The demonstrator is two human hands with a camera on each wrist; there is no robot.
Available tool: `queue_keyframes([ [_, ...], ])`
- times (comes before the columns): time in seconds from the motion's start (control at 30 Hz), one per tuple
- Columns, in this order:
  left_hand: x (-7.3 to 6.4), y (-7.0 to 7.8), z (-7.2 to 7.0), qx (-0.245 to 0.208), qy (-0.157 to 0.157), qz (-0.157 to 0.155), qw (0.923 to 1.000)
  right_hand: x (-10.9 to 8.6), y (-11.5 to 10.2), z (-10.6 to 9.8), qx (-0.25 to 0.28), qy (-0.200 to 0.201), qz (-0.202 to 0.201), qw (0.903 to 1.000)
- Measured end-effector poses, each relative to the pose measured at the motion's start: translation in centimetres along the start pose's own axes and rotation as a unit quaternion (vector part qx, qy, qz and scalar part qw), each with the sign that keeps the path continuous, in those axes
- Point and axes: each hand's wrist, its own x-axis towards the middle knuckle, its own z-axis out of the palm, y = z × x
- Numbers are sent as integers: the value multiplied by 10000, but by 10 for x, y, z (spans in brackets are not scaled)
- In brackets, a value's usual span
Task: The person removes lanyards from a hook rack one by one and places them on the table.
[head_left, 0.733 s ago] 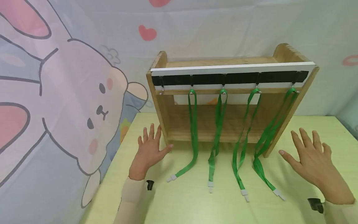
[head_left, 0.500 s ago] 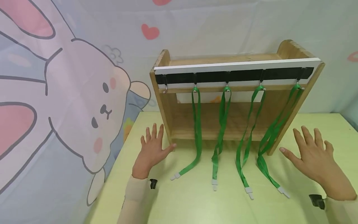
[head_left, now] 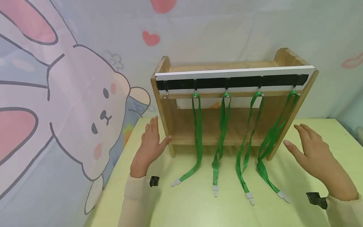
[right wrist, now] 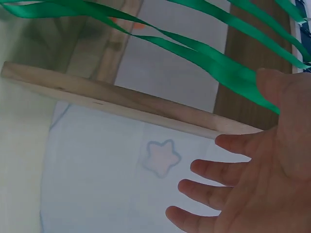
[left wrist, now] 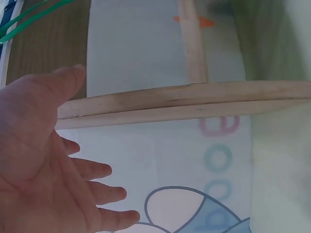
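Left hand [head_left: 147,149]: fingers straight, thumb wide, near the left side of the wooden shelf [head_left: 182,123]
Right hand [head_left: 316,154]: fingers straight, thumb wide, near its right side
Green lanyards [head_left: 199,135]: four, hanging from hooks [head_left: 166,90], white clips [head_left: 215,188] on the desk [head_left: 195,209]

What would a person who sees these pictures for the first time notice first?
Probably the four green lanyards, hung on hooks along the front of the wooden rack. The large cartoon rabbit on the backdrop, at the left of the head view, also stands out. The empty left hand and right hand flank the rack.
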Motion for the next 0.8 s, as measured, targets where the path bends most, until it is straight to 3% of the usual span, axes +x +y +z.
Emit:
queue_keyframes([
  [0.17, 3, 3, -4, -440, 142, 144, 9988, 1, -8, -5, 345, 251, -47, 9991],
  [0.3, 12, 8, -5, -806, 536, 322, 9948, 9, -19, -12, 479, 831, -283, 9950],
  [0.47, 22, 15, 0, -1185, 1230, 644, 9832, 20, -35, -12, 642, 1766, -430, 9812],
  [0.6, 24, 18, 8, -1520, 1480, 723, 9746, 27, -44, -10, 789, 2399, -411, 9667],
  [0.7, 25, 18, 16, -1692, 1635, 734, 9692, 31, -49, -11, 869, 2684, -370, 9587],
  [0.8, 25, 17, 21, -1625, 1843, 793, 9661, 35, -55, -12, 945, 2727, -225, 9572],
])
